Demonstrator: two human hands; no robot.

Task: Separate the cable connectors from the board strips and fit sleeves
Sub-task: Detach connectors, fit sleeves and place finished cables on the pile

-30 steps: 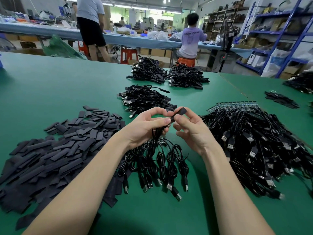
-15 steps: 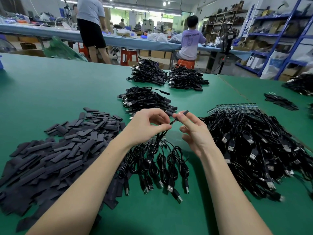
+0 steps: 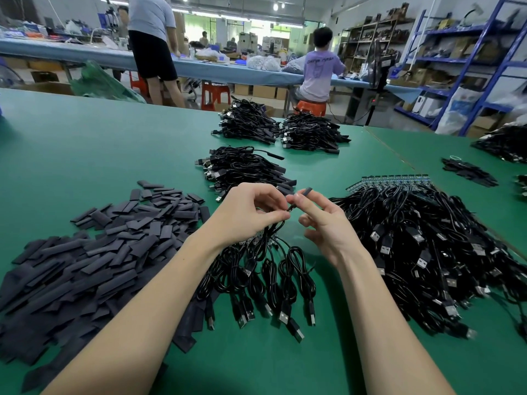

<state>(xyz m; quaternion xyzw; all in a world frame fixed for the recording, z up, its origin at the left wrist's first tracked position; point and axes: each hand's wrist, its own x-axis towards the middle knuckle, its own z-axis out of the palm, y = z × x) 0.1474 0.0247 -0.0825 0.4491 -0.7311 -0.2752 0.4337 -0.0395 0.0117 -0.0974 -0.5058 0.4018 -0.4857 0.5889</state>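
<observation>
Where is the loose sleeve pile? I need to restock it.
In the head view, the sleeve pile lies on the green table, left of the left hand and the cable bundle it holds.

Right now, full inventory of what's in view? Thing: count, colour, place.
Table: one, green, spans the foreground.
Sleeves pile: too many to count, dark grey, flat, left of the arms.
Cable bunch: several black USB cables, hanging from the left hand, plugs lying on the table.
Unprocessed cables: large black heap, right, with board strips at its far edge.
Sleeved cable piles: three, black, centre and far centre.
Small dark pile: one, far right.
People: two with backs turned at the blue bench, others further back.
Shelving: blue, right background.
Sleeve: one, black, pinched in the right hand.
Left hand: pinches a cable end.
Right hand: holds the sleeve.
</observation>
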